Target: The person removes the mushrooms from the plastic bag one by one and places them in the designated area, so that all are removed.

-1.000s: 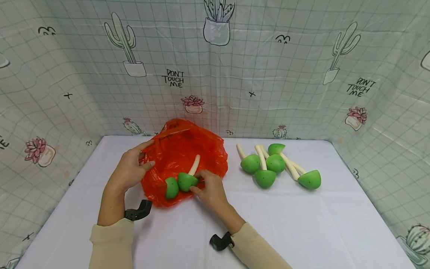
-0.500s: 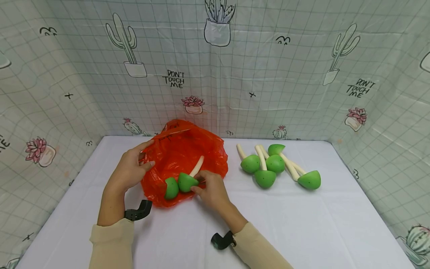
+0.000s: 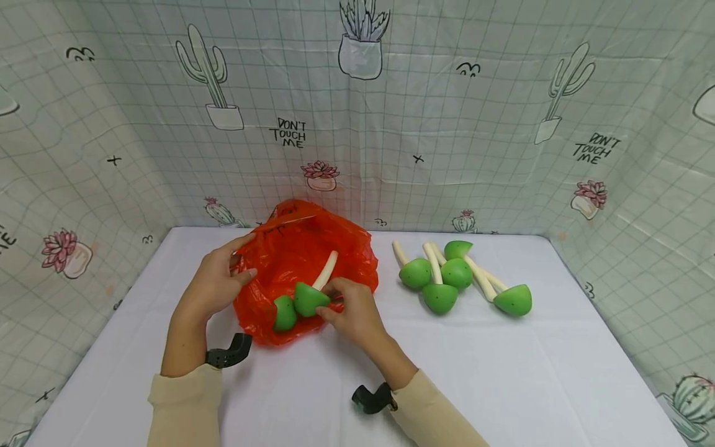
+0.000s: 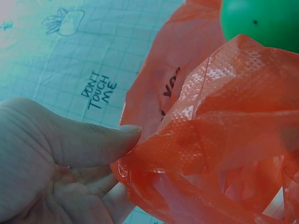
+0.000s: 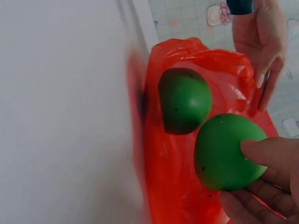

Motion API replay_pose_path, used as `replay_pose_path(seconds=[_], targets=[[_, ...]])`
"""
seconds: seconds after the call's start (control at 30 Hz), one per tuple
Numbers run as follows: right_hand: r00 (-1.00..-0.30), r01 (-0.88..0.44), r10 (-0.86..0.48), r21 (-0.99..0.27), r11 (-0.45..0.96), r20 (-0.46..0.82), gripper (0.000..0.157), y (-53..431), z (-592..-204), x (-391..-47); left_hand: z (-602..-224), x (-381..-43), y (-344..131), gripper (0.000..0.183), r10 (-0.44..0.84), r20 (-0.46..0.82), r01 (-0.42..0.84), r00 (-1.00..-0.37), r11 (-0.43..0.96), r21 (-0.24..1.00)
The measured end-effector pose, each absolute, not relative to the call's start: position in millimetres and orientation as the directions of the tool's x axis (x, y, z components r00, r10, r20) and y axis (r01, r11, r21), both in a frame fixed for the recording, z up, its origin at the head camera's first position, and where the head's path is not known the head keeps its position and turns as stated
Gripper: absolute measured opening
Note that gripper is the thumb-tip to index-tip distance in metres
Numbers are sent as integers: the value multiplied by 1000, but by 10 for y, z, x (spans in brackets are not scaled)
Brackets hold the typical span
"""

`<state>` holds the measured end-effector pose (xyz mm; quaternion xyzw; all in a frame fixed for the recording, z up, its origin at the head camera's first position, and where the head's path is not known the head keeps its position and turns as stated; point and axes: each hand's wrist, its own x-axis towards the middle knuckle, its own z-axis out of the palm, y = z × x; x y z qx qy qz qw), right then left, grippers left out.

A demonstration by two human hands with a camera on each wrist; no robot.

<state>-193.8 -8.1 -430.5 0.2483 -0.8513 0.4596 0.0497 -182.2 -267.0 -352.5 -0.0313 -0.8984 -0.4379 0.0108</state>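
Note:
A red plastic bag (image 3: 290, 248) lies on the white table with its mouth open toward the front. My left hand (image 3: 216, 279) holds its left edge; in the left wrist view the thumb (image 4: 93, 142) lies against the plastic. With thumb and fingers, my right hand (image 3: 352, 310) pinches the green cap of a toy mushroom (image 3: 310, 299) at the bag's mouth. Its cream stem (image 3: 326, 270) points up and back into the bag. Just left of it, a second mushroom (image 3: 285, 313) sits inside the bag, only its green cap showing.
Several more green-capped mushrooms (image 3: 440, 298) lie in a loose group on the table (image 3: 475, 372), right of the bag. One cap (image 3: 514, 300) rests farthest right. A grid-patterned cloth with cactus drawings (image 3: 391, 124) stands behind and at both sides.
The pinched mushroom's stem has leaned a little to the right, and its cap has risen slightly with my right hand. My left hand keeps its place on the bag.

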Motion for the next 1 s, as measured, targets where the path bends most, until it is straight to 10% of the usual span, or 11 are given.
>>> replay_pose_path(seconds=[1.0], targets=[[-768, -637, -370, -682, 359, 523, 21, 183, -3657, -1703, -3518, -1822, -2657, 70, 53, 51, 73, -997, 614, 786]])
